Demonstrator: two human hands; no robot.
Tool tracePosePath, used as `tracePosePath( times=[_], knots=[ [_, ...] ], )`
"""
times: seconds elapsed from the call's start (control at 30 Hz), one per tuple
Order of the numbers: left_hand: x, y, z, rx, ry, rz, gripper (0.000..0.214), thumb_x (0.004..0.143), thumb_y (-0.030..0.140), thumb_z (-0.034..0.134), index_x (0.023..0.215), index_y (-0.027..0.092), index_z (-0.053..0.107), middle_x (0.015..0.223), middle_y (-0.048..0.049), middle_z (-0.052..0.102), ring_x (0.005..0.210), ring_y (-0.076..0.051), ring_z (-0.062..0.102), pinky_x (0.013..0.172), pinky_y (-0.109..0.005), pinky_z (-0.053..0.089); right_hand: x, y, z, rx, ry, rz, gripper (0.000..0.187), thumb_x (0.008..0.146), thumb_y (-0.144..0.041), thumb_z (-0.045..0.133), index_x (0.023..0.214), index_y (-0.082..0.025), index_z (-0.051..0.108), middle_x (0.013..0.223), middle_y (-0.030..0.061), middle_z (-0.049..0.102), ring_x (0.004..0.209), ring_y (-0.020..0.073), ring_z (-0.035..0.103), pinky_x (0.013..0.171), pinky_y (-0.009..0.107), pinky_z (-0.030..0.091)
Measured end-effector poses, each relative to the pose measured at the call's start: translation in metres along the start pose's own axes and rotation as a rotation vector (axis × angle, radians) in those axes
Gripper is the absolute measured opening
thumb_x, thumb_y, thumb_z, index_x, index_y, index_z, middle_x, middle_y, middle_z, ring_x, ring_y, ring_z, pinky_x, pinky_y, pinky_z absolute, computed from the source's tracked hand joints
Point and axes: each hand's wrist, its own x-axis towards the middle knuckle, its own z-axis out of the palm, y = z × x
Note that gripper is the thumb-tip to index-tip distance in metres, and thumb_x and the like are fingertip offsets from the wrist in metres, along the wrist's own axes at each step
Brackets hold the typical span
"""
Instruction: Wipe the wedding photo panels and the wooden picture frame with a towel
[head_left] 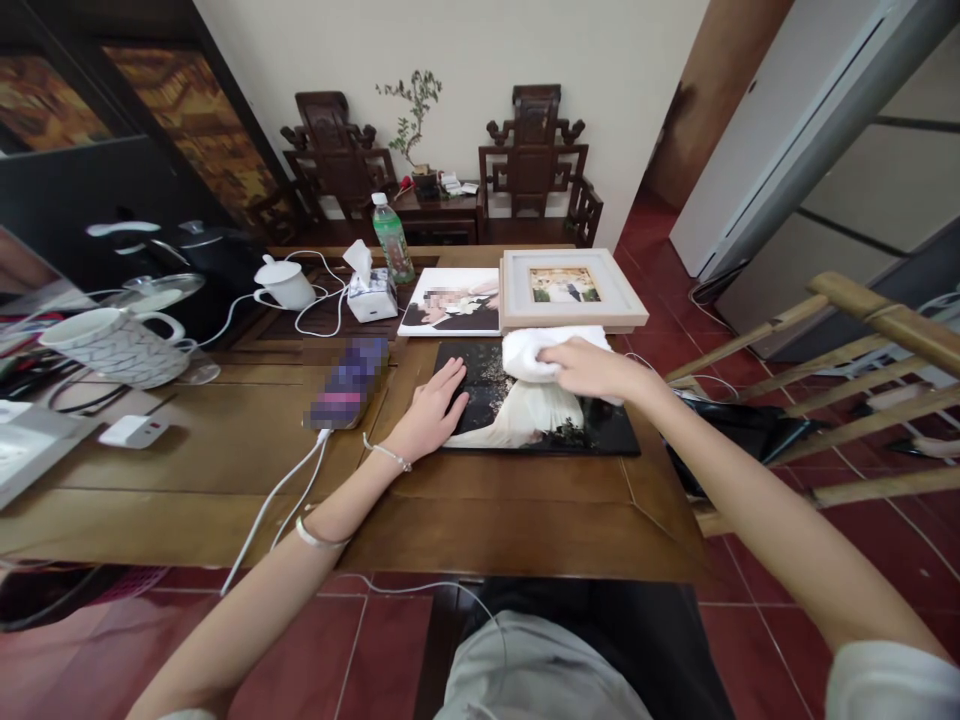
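A dark photo panel (480, 380) with a white gown in its picture lies flat on the wooden table (465, 520). My left hand (435, 405) rests on the panel's left edge, fingers stretched out and holding nothing. At the panel's upper right, my right hand (581, 365) grips a bunched white cloth (521, 352) that is pressed on the surface. The cloth and hand cover part of the picture. Just behind the panel are a white photo board (480, 315) and a light wooden picture frame (630, 300).
Left of the panel lies a phone (352, 385) on a white cable. Farther back stand a tissue box (373, 300), a green-labelled bottle (391, 240) and a lidded white cup (285, 285). A patterned mug (124, 350) is far left. Right of the table is a bamboo chair (862, 310).
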Motion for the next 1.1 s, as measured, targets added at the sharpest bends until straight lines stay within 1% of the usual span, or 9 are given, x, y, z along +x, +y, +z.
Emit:
tracePosePath(
  times=[0.13, 0.23, 0.3, 0.4, 0.5, 0.67, 0.9, 1.0, 1.1],
  knots=[
    [0.0, 0.0, 0.002, -0.001, 0.006, -0.008, 0.051, 0.096, 0.033, 0.033, 0.141, 0.011, 0.039, 0.152, -0.0161, 0.034, 0.143, -0.024, 0.026, 0.112, -0.048, 0.029, -0.054, -0.026, 0.027, 0.012, 0.025, -0.012, 0.049, 0.072, -0.004, 0.04, 0.113, -0.015, 0.066, 0.115, 0.0155, 0.064, 0.11, 0.0284, 0.058, 0.094, 0.038, 0.043],
    [0.0, 0.0, 0.003, -0.006, 0.011, -0.013, 0.05, 0.096, 0.033, 0.033, 0.14, 0.012, 0.04, 0.152, -0.0156, 0.034, 0.143, -0.024, 0.026, 0.112, -0.049, 0.029, -0.09, -0.045, 0.042, 0.043, -0.007, -0.03, 0.048, 0.074, -0.003, 0.039, 0.114, -0.015, 0.065, 0.131, 0.017, 0.055, 0.133, 0.0313, 0.039, 0.108, 0.048, 0.031],
    [0.0, 0.0, 0.003, -0.007, 0.012, -0.014, 0.05, 0.096, 0.033, 0.033, 0.14, 0.013, 0.04, 0.152, -0.0153, 0.034, 0.143, -0.023, 0.026, 0.112, -0.049, 0.029, -0.106, -0.058, 0.047, 0.079, -0.051, -0.03, 0.05, 0.074, -0.003, 0.04, 0.115, -0.016, 0.065, 0.133, 0.0154, 0.055, 0.14, 0.0316, 0.028, 0.111, 0.052, 0.027],
    [0.001, 0.001, 0.002, -0.006, 0.006, -0.014, 0.049, 0.096, 0.033, 0.032, 0.14, 0.013, 0.04, 0.152, -0.0154, 0.034, 0.143, -0.023, 0.026, 0.112, -0.049, 0.029, -0.112, -0.071, 0.048, 0.105, -0.079, -0.023, 0.051, 0.073, -0.003, 0.04, 0.115, -0.018, 0.065, 0.131, 0.0141, 0.057, 0.141, 0.0314, 0.026, 0.11, 0.054, 0.028],
    [0.001, 0.001, 0.002, -0.002, 0.001, -0.015, 0.049, 0.096, 0.033, 0.032, 0.141, 0.013, 0.04, 0.152, -0.0152, 0.034, 0.143, -0.023, 0.026, 0.112, -0.049, 0.029, -0.097, -0.072, 0.047, 0.079, -0.027, -0.045, 0.046, 0.075, -0.004, 0.041, 0.111, -0.017, 0.066, 0.123, 0.0146, 0.06, 0.134, 0.0314, 0.037, 0.107, 0.049, 0.033],
    [0.0, -0.002, 0.004, -0.008, 0.016, -0.005, 0.049, 0.095, 0.025, 0.028, 0.141, 0.013, 0.04, 0.152, -0.0147, 0.034, 0.143, -0.022, 0.026, 0.112, -0.049, 0.029, -0.037, -0.05, 0.035, -0.002, 0.06, -0.024, 0.045, 0.077, -0.007, 0.04, 0.113, -0.017, 0.066, 0.105, 0.0156, 0.065, 0.099, 0.0284, 0.06, 0.086, 0.038, 0.045],
    [0.0, -0.006, 0.004, -0.027, 0.005, 0.002, 0.051, 0.092, 0.018, 0.027, 0.142, 0.014, 0.04, 0.152, -0.013, 0.034, 0.143, -0.022, 0.027, 0.113, -0.05, 0.028, 0.041, -0.028, -0.005, -0.009, 0.008, -0.004, 0.043, 0.075, -0.01, 0.042, 0.109, -0.017, 0.066, 0.111, 0.0124, 0.068, 0.095, 0.0268, 0.06, 0.073, 0.03, 0.043],
    [0.001, -0.006, 0.001, -0.014, -0.018, 0.007, 0.051, 0.092, 0.017, 0.027, 0.141, 0.011, 0.04, 0.153, -0.0147, 0.033, 0.143, -0.022, 0.026, 0.113, -0.048, 0.028, 0.054, -0.025, -0.013, -0.015, -0.003, -0.018, 0.039, 0.075, -0.011, 0.042, 0.104, -0.016, 0.067, 0.112, 0.0116, 0.067, 0.096, 0.0257, 0.059, 0.073, 0.029, 0.042],
    [0.001, -0.004, 0.0, 0.0, -0.027, 0.008, 0.052, 0.092, 0.017, 0.027, 0.142, 0.011, 0.039, 0.153, -0.015, 0.033, 0.144, -0.023, 0.026, 0.113, -0.049, 0.028, 0.051, -0.025, -0.009, -0.025, 0.001, -0.001, 0.04, 0.076, -0.011, 0.041, 0.106, -0.015, 0.067, 0.109, 0.013, 0.067, 0.092, 0.0247, 0.06, 0.07, 0.028, 0.042]
  ],
)
